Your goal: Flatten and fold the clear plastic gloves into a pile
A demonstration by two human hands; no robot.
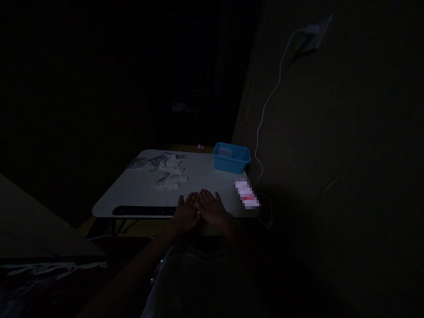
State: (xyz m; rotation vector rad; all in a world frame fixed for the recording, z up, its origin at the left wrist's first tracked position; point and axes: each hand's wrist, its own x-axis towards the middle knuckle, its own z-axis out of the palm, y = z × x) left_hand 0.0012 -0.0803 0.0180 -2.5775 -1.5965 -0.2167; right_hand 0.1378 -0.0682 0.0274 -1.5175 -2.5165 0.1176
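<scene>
In dim light, my left hand (186, 213) and my right hand (212, 209) lie side by side at the near edge of a white folding table (132, 190). Both are palm down with fingers stretched out and thumbs apart; nothing shows in either. Their fingertips meet or nearly meet. Past them, left of centre, lie crumpled white pieces (170, 181) that look like cloth or gloves, with clear plastic wrapping (145, 162) beside them. To the right of my right hand is a lit, pixelated phone-like screen (247, 194).
A blue plastic basket (230, 164) stands at the table's back right corner with a pale item inside. Behind the table is a small pink-and-white container (201, 147). A white cable (264, 110) hangs from a wall socket (314, 33) on the right. A dark slot (142, 210) runs along the near edge.
</scene>
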